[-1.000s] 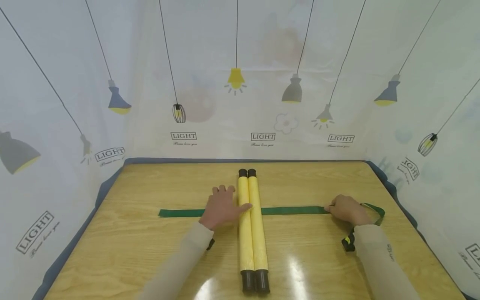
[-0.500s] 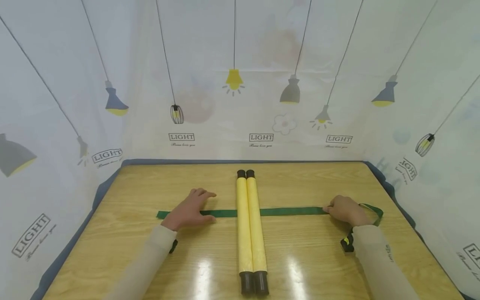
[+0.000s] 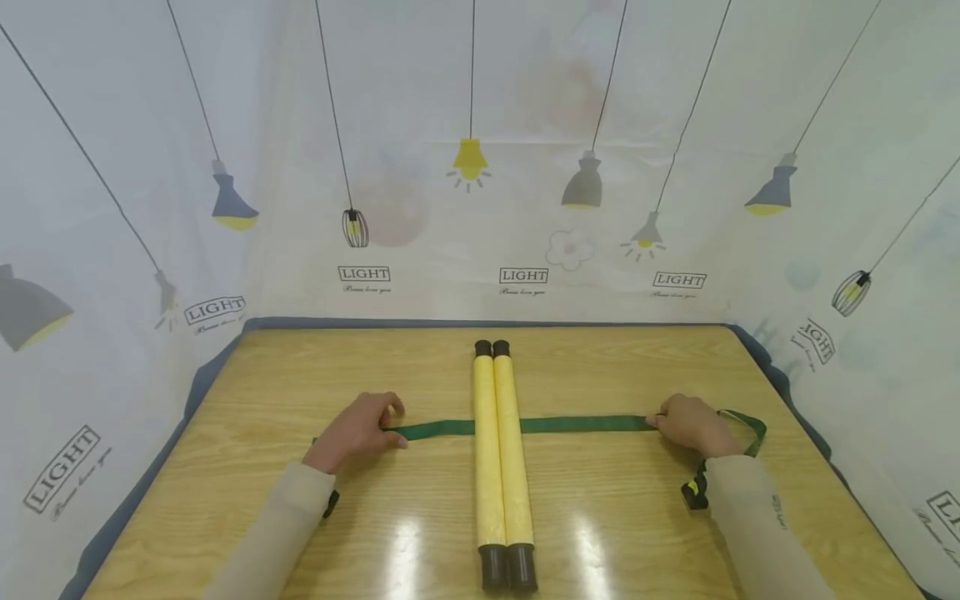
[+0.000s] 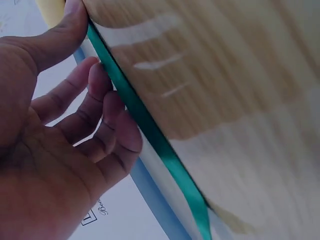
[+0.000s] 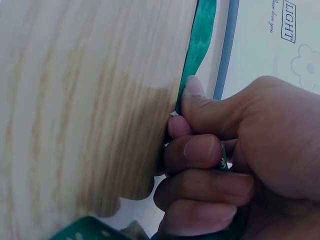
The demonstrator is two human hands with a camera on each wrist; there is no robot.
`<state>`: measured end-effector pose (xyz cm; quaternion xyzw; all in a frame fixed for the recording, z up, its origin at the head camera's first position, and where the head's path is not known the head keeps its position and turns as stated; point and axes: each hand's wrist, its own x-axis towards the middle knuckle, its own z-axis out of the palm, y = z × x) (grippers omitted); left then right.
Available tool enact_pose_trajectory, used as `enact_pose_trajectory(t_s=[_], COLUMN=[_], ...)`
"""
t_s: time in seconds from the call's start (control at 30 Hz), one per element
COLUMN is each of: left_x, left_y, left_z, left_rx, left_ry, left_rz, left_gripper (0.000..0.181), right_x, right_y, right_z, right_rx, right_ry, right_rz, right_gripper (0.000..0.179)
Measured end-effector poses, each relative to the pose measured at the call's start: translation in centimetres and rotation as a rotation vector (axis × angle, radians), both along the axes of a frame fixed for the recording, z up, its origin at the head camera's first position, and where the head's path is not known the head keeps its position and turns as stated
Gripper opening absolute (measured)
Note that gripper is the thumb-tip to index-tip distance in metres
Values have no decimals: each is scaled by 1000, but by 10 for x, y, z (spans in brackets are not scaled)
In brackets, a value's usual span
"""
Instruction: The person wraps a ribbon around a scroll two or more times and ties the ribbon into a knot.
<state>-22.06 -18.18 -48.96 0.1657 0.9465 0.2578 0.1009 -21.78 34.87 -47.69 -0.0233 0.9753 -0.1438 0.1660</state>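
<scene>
Two yellow tubes with black end caps lie side by side on the table, the left tube (image 3: 489, 454) against the right tube (image 3: 514, 454). A flat green strap (image 3: 585, 424) crosses beneath them from side to side. On the left, my left hand (image 3: 354, 429) pinches the strap between thumb and curled fingers, its tail showing behind the hand. My right hand (image 3: 688, 421) grips the strap on the other side, thumb over it in the right wrist view. From that hand the strap loops back to a black buckle (image 3: 694, 493) near the right sleeve.
The wooden table (image 3: 615, 362) has a blue-grey edge (image 3: 480, 321) at the back. White sheeting (image 3: 450, 283) printed with lamps encloses it behind and on both sides.
My left hand has left the yellow tubes, moved left along the strap and closed its fingers on it. The strap now bends slightly there. My right hand keeps its grip.
</scene>
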Motion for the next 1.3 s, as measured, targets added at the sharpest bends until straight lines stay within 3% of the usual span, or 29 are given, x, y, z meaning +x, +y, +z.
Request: enact_pose_trajectory(t_s=[0.2, 0.43, 0.63, 0.8, 1.07, 1.3], left_x=[5, 5, 5, 3, 1, 0], left_y=[1, -6, -18, -29, -55, -79], left_z=[4, 1, -3, -4, 8, 14], left_rx=[-7, 23, 71, 85, 53, -5], left_ry=[-78, -66, -58, -30, -23, 39], left_rz=[52, 3, 22, 34, 108, 129], left_gripper=[20, 11, 8, 9, 14, 18], right_x=[1, 6, 11, 10, 11, 14], right_y=[-3, 2, 12, 17, 22, 32], right_z=[-3, -9, -15, -11, 3, 3], right_rx=[-12, -35, -138, -169, -77, -12], right_ry=[1, 58, 73, 55, 106, 150], right_rz=[0, 17, 57, 62, 87, 69], right_gripper=[43, 43, 39, 35, 36, 37])
